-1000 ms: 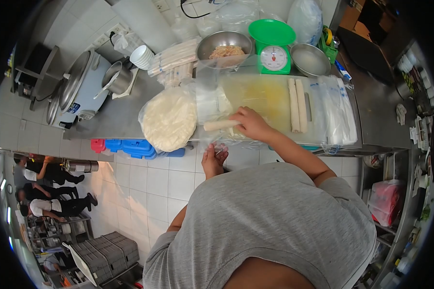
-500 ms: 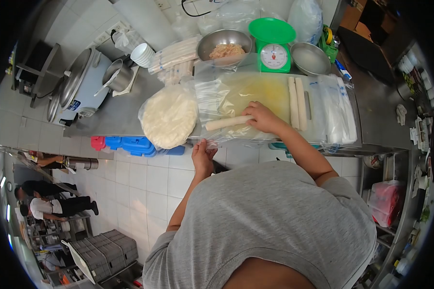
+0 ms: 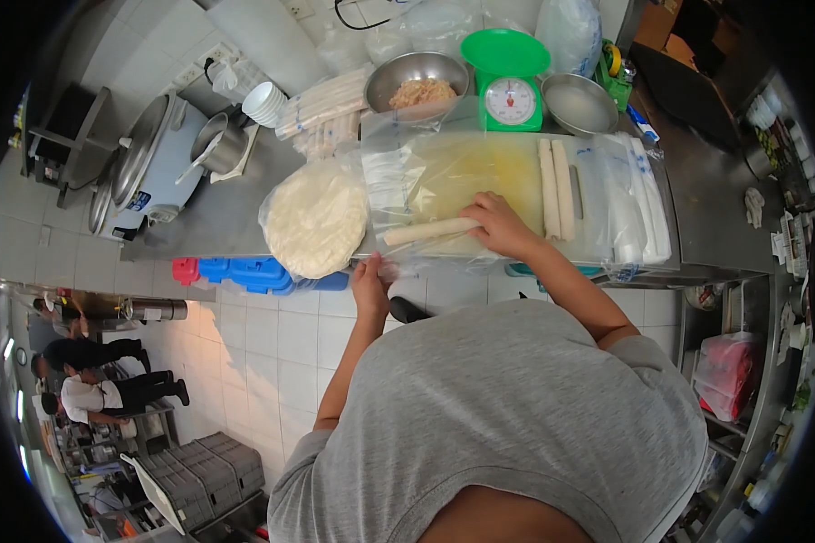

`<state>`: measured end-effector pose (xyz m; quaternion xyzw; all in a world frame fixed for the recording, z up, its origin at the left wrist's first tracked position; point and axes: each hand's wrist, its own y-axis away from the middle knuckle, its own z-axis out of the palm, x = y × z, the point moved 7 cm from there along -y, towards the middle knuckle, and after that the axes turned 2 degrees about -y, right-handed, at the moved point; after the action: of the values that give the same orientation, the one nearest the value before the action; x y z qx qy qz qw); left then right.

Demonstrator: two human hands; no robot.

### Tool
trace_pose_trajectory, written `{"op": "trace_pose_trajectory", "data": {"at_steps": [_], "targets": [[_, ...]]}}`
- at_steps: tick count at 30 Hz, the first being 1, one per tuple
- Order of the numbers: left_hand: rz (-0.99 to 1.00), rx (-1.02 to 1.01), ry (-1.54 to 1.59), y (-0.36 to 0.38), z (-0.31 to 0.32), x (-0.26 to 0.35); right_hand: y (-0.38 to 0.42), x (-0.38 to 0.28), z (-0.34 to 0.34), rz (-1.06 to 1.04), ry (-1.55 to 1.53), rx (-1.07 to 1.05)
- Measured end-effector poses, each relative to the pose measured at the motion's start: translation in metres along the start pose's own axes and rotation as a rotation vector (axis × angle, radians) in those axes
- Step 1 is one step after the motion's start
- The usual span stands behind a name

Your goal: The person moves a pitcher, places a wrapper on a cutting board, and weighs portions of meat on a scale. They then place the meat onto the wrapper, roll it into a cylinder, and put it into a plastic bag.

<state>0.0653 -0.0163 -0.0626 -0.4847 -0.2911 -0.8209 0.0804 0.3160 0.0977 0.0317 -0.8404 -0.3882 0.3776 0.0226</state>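
Note:
On a plastic-covered board at the counter's front, a pale roll [image 3: 426, 231] lies sideways near the edge. My right hand [image 3: 501, 226] grips the roll's right end. My left hand [image 3: 370, 281] is below the counter edge, its fingers pinched on the clear plastic sheet [image 3: 406, 264]. To the left sits a stack of round pale wrappers [image 3: 317, 220] in plastic. Two finished-looking rolls [image 3: 557, 188] lie upright in the view, right of the yellowish area of the board. Further right are long rolls in a clear bag [image 3: 638, 195].
Behind the board stand a metal bowl of filling [image 3: 418, 86], a green scale [image 3: 509, 101] and an empty metal bowl [image 3: 580, 102]. A large cooker [image 3: 158, 149] and a pot [image 3: 222, 145] are at left. Blue containers [image 3: 258, 271] sit below. Several people [image 3: 86, 395] stand far left.
My left hand has shifted slightly left and up at the plastic's edge. My right hand remains on the roll's right end, a little further right. The view has moved slightly.

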Motion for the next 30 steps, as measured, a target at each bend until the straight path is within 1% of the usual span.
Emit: {"op": "trace_pose_trajectory", "data": {"at_steps": [2, 6, 9, 12, 15, 18, 21, 24, 27, 30], "targets": [[0.08, 0.021, -0.041, 0.001, 0.005, 0.012, 0.003, 0.0, 0.0, 0.0, -0.001, 0.009], [0.06, 0.059, -0.034, 0.004, 0.001, 0.007, 0.004, 0.003, -0.002, 0.015, -0.044, -0.005], [0.107, 0.005, -0.011, 0.001, -0.003, 0.0, 0.005, 0.0, -0.003, -0.021, -0.035, -0.022], [0.086, -0.029, 0.001, 0.002, -0.001, 0.002, 0.009, 0.005, -0.001, -0.007, -0.033, -0.054], [0.002, -0.166, 0.056, 0.004, 0.007, 0.016, 0.013, 0.003, -0.02, 0.056, -0.03, -0.002], [-0.002, -0.285, 0.055, 0.006, 0.007, 0.025, 0.023, -0.014, -0.047, 0.091, -0.056, -0.064], [-0.097, -0.339, -0.052, 0.011, 0.01, 0.031, 0.045, -0.02, -0.039, 0.022, 0.217, -0.172], [-0.037, -0.377, -0.113, 0.011, 0.017, 0.042, 0.057, -0.031, -0.033, -0.038, 0.418, -0.123], [0.307, -0.373, -0.543, -0.007, 0.025, 0.066, 0.054, 0.017, -0.024, 0.082, 0.062, -0.043], [0.43, -0.202, -0.77, -0.033, 0.022, 0.08, 0.04, 0.034, -0.043, 0.384, -0.086, 0.145]]}}
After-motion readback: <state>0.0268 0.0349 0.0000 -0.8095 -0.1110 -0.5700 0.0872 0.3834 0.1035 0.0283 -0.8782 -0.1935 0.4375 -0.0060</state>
